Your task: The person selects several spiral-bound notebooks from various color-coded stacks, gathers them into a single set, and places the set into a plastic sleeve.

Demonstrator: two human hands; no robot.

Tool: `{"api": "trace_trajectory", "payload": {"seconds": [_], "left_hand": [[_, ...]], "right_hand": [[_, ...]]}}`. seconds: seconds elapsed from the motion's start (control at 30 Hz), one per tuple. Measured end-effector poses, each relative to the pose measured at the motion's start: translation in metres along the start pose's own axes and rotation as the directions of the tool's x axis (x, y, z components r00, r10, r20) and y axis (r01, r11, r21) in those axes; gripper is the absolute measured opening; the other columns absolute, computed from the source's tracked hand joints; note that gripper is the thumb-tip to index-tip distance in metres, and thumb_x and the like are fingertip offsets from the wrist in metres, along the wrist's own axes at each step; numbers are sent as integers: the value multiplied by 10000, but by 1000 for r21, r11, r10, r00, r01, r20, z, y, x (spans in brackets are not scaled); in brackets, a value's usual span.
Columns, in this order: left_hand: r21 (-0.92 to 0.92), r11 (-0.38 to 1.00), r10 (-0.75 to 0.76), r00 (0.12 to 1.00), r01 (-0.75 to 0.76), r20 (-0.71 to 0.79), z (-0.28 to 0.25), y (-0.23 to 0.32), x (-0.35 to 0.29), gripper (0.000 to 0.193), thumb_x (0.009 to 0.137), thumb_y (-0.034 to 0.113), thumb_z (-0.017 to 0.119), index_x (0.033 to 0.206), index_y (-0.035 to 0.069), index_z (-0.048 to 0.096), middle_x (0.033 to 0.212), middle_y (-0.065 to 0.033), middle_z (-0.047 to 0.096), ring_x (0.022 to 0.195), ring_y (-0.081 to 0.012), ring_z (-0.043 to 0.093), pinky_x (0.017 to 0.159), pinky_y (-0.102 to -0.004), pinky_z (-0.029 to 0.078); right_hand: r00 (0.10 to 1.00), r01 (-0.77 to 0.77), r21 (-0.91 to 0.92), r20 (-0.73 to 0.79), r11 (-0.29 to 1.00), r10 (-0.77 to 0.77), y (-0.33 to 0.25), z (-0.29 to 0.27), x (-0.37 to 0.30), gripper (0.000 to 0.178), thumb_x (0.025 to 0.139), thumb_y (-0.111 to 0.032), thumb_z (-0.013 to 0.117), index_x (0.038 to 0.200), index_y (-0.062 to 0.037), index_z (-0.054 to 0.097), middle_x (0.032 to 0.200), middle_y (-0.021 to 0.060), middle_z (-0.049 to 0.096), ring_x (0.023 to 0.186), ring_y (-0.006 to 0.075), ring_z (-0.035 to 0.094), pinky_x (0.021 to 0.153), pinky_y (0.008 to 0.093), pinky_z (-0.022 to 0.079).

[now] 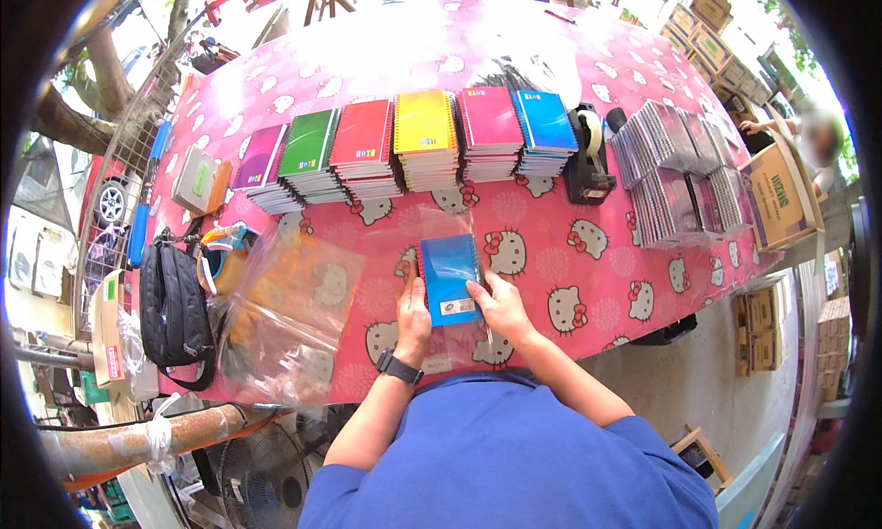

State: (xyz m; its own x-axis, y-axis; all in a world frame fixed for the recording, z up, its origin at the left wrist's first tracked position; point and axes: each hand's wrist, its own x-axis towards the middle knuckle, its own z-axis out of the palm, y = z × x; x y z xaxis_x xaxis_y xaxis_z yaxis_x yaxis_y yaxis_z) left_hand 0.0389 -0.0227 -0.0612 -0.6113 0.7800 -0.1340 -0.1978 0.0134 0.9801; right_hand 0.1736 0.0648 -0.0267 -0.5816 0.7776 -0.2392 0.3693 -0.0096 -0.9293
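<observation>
A blue spiral notebook [447, 270] lies over the pink tablecloth in front of me, its label near the lower edge. My left hand [414, 316] grips its left side, and my right hand [501, 307] holds the right side with the thumb on the cover. Clear plastic shows around the notebook; whether it is fully inside a bag I cannot tell. Beyond my hands runs a row of notebook stacks: purple [261, 157], green [310, 143], red [361, 134], yellow [424, 125], magenta [490, 120] and blue [546, 122]. Loose clear plastic bags [294, 318] are spread to my left.
A black tape dispenser [589, 166] stands right of the stacks, beside plastic-wrapped notebook packs [663, 193]. A black bag [173, 304] lies at the table's left edge. At the right, a person [818, 143] is near a cardboard box [779, 196].
</observation>
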Motion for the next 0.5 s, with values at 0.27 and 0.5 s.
{"api": "trace_trajectory", "payload": {"seconds": [0.27, 0.5], "left_hand": [[154, 988, -13, 995, 29, -103, 14, -11, -7, 480, 989, 286, 320, 1372, -4, 321, 1165, -148, 556, 1009, -189, 542, 880, -302, 423], [163, 984, 98, 985, -74, -143, 17, -16, 0, 457, 977, 274, 342, 1320, -24, 388, 1141, -176, 568, 1029, -227, 545, 885, -333, 427]], "right_hand": [[996, -68, -339, -83, 938, 42, -20, 1, 6, 338, 871, -256, 571, 1081, 6, 535, 916, 201, 626, 831, 292, 612, 728, 362, 472], [891, 307, -846, 94, 436, -445, -12, 11, 11, 637, 871, -287, 518, 1410, -68, 262, 1504, 83, 162, 1391, 284, 54, 1037, 557, 85]]}}
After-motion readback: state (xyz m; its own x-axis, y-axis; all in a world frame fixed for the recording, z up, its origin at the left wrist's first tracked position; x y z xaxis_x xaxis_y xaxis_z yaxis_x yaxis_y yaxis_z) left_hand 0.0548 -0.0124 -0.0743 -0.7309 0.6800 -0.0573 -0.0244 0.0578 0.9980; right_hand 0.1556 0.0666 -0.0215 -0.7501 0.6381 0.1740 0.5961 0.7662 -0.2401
